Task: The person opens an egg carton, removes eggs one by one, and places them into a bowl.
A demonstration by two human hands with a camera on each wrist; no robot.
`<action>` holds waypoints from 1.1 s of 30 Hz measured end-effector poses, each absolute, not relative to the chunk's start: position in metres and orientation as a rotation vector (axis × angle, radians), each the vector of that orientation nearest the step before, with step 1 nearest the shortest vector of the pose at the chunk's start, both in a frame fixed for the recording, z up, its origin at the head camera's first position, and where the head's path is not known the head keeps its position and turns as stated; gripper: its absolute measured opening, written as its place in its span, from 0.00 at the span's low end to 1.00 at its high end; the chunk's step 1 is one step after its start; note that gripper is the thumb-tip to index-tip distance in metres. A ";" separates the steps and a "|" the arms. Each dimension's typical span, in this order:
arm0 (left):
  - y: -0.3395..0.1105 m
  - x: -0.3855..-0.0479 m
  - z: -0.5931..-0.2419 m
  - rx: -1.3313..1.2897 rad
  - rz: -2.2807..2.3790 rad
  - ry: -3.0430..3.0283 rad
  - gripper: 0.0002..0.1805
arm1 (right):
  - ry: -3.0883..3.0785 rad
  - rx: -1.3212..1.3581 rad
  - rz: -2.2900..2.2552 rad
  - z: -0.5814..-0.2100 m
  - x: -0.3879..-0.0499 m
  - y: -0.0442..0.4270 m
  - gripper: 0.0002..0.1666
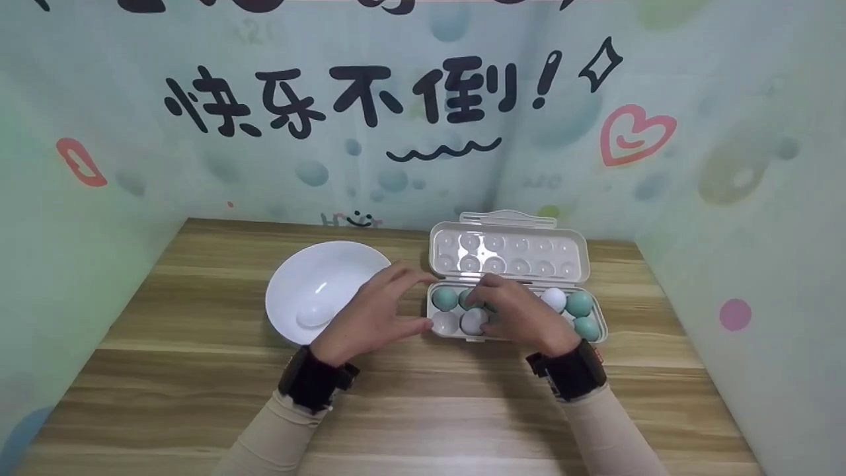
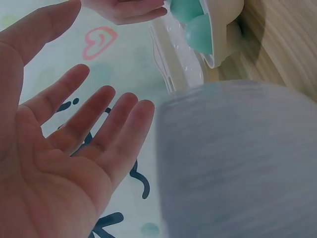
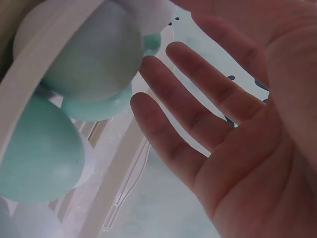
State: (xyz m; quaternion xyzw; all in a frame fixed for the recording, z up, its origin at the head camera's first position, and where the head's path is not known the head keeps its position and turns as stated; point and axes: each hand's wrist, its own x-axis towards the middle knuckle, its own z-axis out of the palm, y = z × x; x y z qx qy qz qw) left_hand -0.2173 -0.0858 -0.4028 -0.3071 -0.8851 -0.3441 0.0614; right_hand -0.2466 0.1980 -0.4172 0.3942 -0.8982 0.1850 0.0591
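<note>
A white egg carton [image 1: 598, 311] lies with its lid [image 1: 581, 258] folded back and holds blue-green and white eggs. My right hand [image 1: 522, 314] is over the carton's front row, pinching a white egg [image 1: 473, 322] between thumb and index finger. In the right wrist view, the other fingers [image 3: 171, 134] of that hand extend loosely beside a green egg [image 3: 37, 148]. My left hand [image 1: 373, 314] is at the carton's left end, thumb and fingers spread; its palm [image 2: 54, 163] holds nothing. Part of the carton is hidden behind my right hand.
Left of the carton stands a white bowl [image 1: 281, 291] with a pale rounded shape, seemingly an egg [image 1: 312, 316], inside. My left forearm and hand reach past the bowl's right side. A printed cloth [image 1: 370, 178] hangs behind the wooden table [image 1: 429, 423].
</note>
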 end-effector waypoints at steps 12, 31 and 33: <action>-0.088 -0.221 -0.407 -0.953 -1.030 -2.649 0.34 | -2.767 1.168 0.476 -0.421 -0.244 0.193 0.21; -0.089 -0.223 -0.408 -0.929 -1.032 -2.661 0.32 | -2.782 1.209 0.531 -0.421 -0.246 0.193 0.20; -0.090 -0.223 -0.408 -0.924 -1.047 -2.657 0.32 | -2.754 1.217 0.569 -0.417 -0.246 0.195 0.19</action>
